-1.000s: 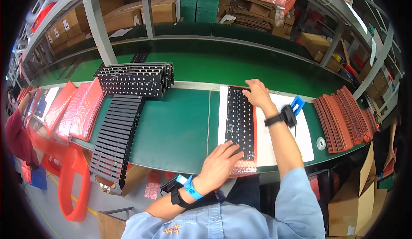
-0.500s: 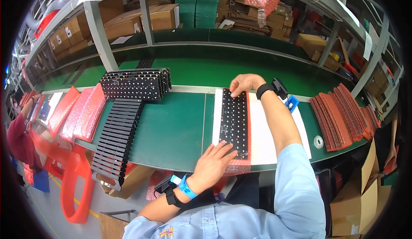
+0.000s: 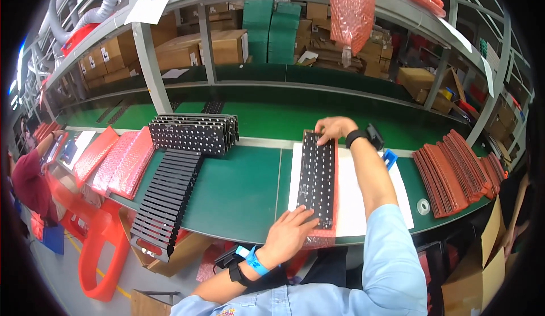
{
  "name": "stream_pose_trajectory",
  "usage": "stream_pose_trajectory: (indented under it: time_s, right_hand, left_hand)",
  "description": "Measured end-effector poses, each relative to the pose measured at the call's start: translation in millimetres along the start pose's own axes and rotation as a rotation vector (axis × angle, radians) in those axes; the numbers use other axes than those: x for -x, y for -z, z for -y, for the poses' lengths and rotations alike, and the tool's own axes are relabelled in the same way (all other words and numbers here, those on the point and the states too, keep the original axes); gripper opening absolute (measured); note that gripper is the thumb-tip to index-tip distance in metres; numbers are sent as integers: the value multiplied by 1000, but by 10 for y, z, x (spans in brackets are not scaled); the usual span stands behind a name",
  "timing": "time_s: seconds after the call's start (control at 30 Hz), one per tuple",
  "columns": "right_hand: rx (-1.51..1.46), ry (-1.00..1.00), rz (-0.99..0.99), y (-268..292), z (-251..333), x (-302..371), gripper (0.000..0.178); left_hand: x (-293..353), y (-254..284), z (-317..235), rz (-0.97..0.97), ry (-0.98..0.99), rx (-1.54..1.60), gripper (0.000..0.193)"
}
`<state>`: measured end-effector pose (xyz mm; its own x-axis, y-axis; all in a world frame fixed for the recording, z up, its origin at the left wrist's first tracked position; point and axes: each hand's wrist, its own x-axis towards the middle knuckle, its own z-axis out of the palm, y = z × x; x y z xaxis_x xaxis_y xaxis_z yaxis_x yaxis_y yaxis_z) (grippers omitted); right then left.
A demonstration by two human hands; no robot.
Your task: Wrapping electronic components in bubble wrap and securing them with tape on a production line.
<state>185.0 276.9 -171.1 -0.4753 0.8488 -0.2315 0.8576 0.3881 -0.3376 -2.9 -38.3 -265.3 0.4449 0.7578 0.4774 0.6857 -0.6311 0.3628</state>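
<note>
A black keyboard plate (image 3: 316, 180) dotted with white points lies lengthwise in front of me, over a strip of red bubble wrap (image 3: 321, 241). At its far end, my right hand (image 3: 336, 127) pinches the edge, thumb on the top face. That end looks slightly raised past the bench edge. The outstretched fingers of my left hand (image 3: 288, 232) rest on the plate's near end. Beneath is a white sheet (image 3: 372, 202), with a small blue plastic piece (image 3: 389, 159) by my right forearm.
Stacked black dotted plates (image 3: 190, 135) stand left, behind a black slotted rack (image 3: 167, 194). Pink bubble-wrap packs (image 3: 128, 160) lie farther left; red ones (image 3: 448, 174) and a tape roll (image 3: 423, 206) lie right. Behind runs a green conveyor (image 3: 272, 123). A co-worker's arm (image 3: 48, 143) shows far left.
The view has tilted, so the scene sits lower. My right hand's fingers have closed on the plate's far edge, which has risen a little. My left hand stays at the near end.
</note>
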Motion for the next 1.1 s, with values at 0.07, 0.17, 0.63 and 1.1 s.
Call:
stream_pose_trajectory:
  time_s: [0.07, 0.17, 0.63, 1.1]
  right_hand:
    - [-162, 86, -30, 319, 6, 0, 53]
    - [-181, 324, -230, 630, 159, 100, 49]
    - [383, 547, -1033, -774, 1129, 2158, 14]
    - [340, 511, -835, -1734, 660, 1774, 5]
  left_hand:
    - [-115, -60, 49, 2, -7, 7, 40]
    - [-201, -28, -23, -80, -28, -116, 39]
    - [-324, 115, 160, 384, -45, -129, 27]
    - [-73, -55, 376, 131, -263, 30, 16]
